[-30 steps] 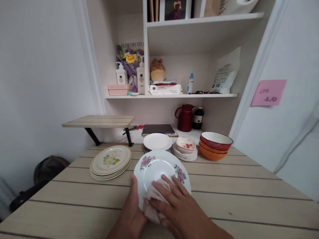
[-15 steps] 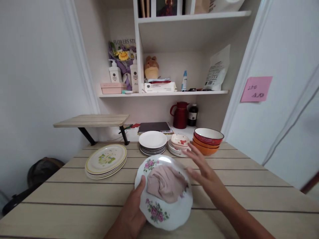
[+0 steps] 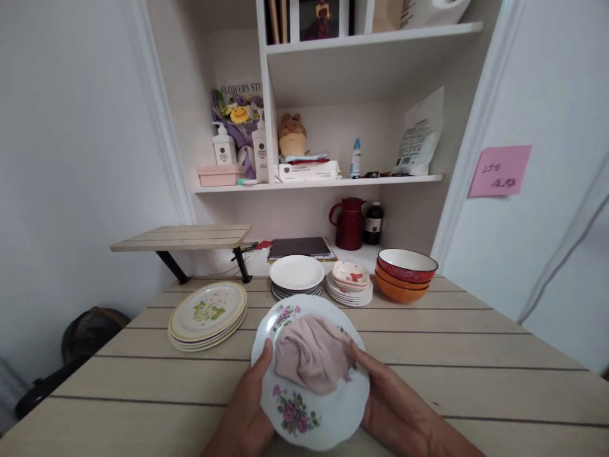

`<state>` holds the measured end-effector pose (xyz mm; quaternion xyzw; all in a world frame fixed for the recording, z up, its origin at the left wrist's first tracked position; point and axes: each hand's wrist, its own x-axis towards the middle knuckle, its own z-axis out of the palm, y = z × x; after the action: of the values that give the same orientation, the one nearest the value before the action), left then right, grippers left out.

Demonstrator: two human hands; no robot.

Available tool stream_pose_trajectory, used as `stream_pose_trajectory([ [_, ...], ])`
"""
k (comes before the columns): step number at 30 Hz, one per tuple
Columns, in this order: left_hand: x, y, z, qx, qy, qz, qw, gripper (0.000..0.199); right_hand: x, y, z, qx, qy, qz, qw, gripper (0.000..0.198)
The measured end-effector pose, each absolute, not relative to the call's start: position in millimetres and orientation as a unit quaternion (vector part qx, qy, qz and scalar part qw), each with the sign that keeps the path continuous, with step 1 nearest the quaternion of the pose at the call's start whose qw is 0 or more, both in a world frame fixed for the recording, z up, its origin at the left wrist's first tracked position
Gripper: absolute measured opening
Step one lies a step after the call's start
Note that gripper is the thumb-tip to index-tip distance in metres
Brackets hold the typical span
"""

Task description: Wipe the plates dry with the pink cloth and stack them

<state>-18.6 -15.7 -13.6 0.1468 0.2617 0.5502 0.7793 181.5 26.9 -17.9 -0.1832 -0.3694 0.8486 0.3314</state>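
Between my hands is a white plate (image 3: 328,422) with a wavy rim and pink flowers, held above the table and tipped toward me. A crumpled pale pink cloth (image 3: 311,355) lies on its middle. My left hand (image 3: 250,397) grips the plate's left edge, thumb on top and fingers hidden underneath. On the right edge, my right hand (image 3: 390,400) has its thumb over the rim by the cloth, with the other fingers below. Whether that thumb touches the cloth, I cannot tell.
Behind the held plate stand yellow-rimmed plates (image 3: 209,311), white plates (image 3: 297,273), small plates with little dishes (image 3: 349,276), and red and orange bowls (image 3: 406,266). A raised wooden shelf (image 3: 183,237) is at left. Farther back are a red jug (image 3: 349,225) and a dark bottle (image 3: 373,222).
My right hand has come down from above the plate's right side and taken hold of its right edge. My left hand keeps its grip; the view has shifted slightly.
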Motion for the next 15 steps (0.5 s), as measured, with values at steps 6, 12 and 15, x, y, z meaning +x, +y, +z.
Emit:
stream_pose_trajectory([
  [6,-28.7,-10.5,-18.6,0.117,0.376,0.573,0.719,0.075,171.1,22.6,-29.6,-0.190,-0.379,0.842,0.333,0.067],
  [12,-27.5,-8.8,-17.0,0.176,0.475,0.635,0.583,0.057,166.5,22.3,-29.7,-0.183,-0.340,0.856,0.344,0.070],
  [15,-33.1,-7.9,-14.4,0.237,0.568,0.649,0.447,0.050,165.9,23.3,-31.2,-0.156,-0.320,0.865,0.355,0.065],
])
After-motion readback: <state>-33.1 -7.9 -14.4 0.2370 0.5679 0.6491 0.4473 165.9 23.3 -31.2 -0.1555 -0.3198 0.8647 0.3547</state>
